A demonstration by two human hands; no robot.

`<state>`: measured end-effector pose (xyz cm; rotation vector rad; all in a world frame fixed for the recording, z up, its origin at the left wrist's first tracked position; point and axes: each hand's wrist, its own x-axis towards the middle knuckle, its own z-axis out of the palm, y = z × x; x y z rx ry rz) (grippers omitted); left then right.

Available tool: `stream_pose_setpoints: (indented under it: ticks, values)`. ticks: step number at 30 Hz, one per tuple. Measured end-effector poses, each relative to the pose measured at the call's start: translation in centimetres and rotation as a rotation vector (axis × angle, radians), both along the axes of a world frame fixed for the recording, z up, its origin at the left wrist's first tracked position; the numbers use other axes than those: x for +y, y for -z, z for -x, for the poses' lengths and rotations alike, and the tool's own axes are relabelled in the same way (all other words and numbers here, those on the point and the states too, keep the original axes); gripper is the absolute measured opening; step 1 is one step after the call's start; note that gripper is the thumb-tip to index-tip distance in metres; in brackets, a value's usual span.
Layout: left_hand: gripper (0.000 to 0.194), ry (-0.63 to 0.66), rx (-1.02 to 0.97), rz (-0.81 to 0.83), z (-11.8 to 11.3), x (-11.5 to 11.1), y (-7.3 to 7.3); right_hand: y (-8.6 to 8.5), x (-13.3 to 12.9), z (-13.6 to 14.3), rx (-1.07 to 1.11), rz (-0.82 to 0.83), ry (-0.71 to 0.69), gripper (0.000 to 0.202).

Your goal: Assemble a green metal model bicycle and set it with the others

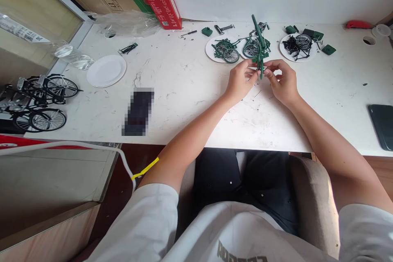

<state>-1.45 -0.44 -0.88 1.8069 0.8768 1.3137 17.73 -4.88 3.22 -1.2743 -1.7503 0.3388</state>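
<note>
A small green model bicycle (259, 43) stands upright over the table, its wheels seen nearly edge-on. My left hand (242, 78) pinches its near end from the left, and my right hand (282, 82) has thumb and forefinger closed at the same end from the right. Just behind lie white plates: one (211, 54) with green bicycle parts (226, 49), another partly hidden behind the model. To the right, a plate (284, 51) bears black frame parts and a wheel (303, 42). Small details between my fingertips are too tiny to make out.
Finished black model bicycles (49, 118) stand at the left edge, near empty stacked plates (106, 71). A blurred dark object (138, 112) lies left of my arm, a phone (382, 125) far right. Boxes (166, 6) stand at the back left; green blocks (328, 50) lie behind.
</note>
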Motion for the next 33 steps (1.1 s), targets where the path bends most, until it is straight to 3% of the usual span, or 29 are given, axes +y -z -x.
stream_pose_setpoints:
  ticks: [7,14,19,25,30,33]
  values:
    - [0.03,-0.046,0.026,-0.016,0.5,-1.2,-1.5,-0.6,-0.1,0.0,-0.059,-0.029,0.012,0.032]
    - [0.027,-0.039,0.035,-0.021,0.5,-1.5,-1.7,-1.8,0.0,-1.1,-0.2,-0.081,-0.091,0.039]
    - [0.026,-0.02,0.048,-0.016,0.5,-1.9,-2.2,-2.6,-0.2,-1.5,-0.27,-0.046,-0.065,0.032]
    - [0.03,0.001,0.016,-0.028,0.7,-2.3,-2.7,-2.5,-0.4,-1.1,-0.248,-0.228,-0.069,0.026]
    - [0.031,-0.009,0.018,-0.052,0.7,-2.2,-2.6,-2.6,-0.9,-0.9,-0.214,-0.041,-0.017,0.034]
    - [0.032,-0.016,0.021,-0.069,0.7,-2.2,-2.5,-2.6,-1.1,-0.9,-0.191,-0.011,-0.013,0.036]
